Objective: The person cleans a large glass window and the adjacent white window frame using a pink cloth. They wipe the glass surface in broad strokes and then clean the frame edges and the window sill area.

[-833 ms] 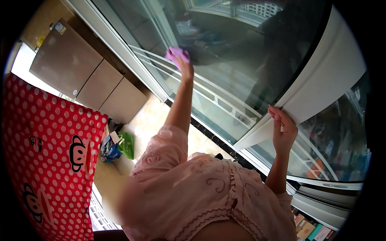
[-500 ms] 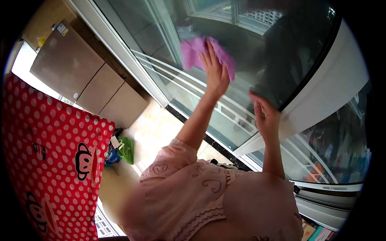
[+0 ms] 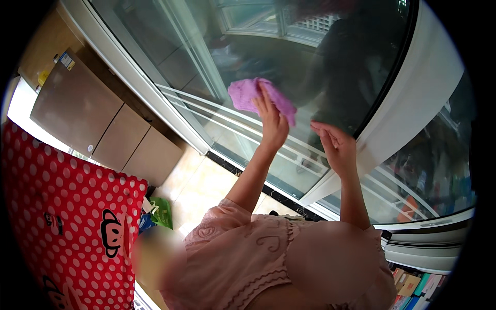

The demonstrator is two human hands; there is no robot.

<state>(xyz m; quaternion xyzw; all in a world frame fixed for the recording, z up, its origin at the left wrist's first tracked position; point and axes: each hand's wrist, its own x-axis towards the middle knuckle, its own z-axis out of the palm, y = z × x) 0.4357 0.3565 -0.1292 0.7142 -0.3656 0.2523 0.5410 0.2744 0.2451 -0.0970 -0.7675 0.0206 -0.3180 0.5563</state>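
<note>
A pinkish-purple cloth [image 3: 243,95] lies bunched against the large glass door pane [image 3: 268,57]. Over it rests my left hand [image 3: 272,126], fingers stretched along the cloth and pressing it to the glass. To the right, my right hand [image 3: 341,150] is raised near the white door frame [image 3: 398,121]. It holds nothing; its fingers are lightly bent, with the thumb apart from them. Whether its fingertips touch the glass, I cannot tell.
A grey-brown refrigerator [image 3: 77,98] stands at the left. Below it hangs a red cloth with pale dots [image 3: 77,206], beside a green bag [image 3: 162,213] on the tiled floor [image 3: 199,181]. Books or boxes [image 3: 411,284] are stacked at the lower right.
My left hand has slid the cloth down the glass, closer to my right hand. The whole view has shifted slightly. My right hand stays near the frame.
</note>
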